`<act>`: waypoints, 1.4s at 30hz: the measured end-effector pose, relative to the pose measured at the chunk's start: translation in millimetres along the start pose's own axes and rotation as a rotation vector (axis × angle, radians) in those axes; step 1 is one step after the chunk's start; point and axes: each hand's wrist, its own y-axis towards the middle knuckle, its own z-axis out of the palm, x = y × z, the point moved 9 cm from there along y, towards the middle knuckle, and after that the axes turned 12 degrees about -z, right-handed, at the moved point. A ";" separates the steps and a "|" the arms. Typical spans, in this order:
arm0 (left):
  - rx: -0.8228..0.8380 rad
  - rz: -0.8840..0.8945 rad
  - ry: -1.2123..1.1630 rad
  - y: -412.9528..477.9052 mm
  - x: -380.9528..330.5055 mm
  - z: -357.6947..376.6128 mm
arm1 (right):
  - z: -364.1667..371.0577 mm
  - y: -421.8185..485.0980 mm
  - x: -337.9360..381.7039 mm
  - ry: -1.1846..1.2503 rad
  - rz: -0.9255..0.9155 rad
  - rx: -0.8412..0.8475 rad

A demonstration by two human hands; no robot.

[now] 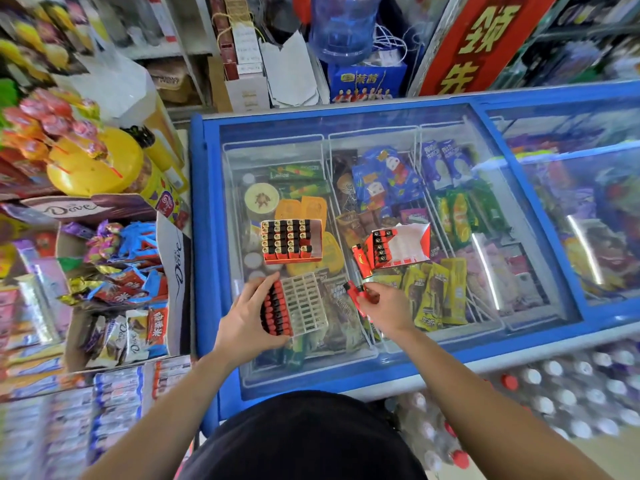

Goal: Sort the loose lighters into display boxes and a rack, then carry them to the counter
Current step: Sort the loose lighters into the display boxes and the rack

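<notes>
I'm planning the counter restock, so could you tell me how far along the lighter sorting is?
Done: the orange display box on the freezer lid looks nearly full. In hand: the left hand holds the clear rack, only its left columns filled, while the right hand pinches at least one red lighter. Left: most rack slots, the second box with one row in, a loose lighter beside it, then carrying everything over.
</notes>
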 end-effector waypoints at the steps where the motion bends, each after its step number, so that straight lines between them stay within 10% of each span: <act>1: -0.003 0.005 -0.008 0.2 0.6 0.0 | -0.2 1.2 4.8 0.073 0.016 -0.009; 29: -0.021 0.008 -0.055 3.4 8.8 3.7 | 0.8 95.9 113.1 0.176 -0.146 0.045; 35: -0.022 0.014 -0.061 3.3 7.8 3.5 | 4.6 51.9 73.2 -0.090 -0.117 -0.084; 42: -0.024 0.026 -0.070 2.5 6.9 3.0 | 33.1 31.8 32.0 -0.342 -0.045 0.224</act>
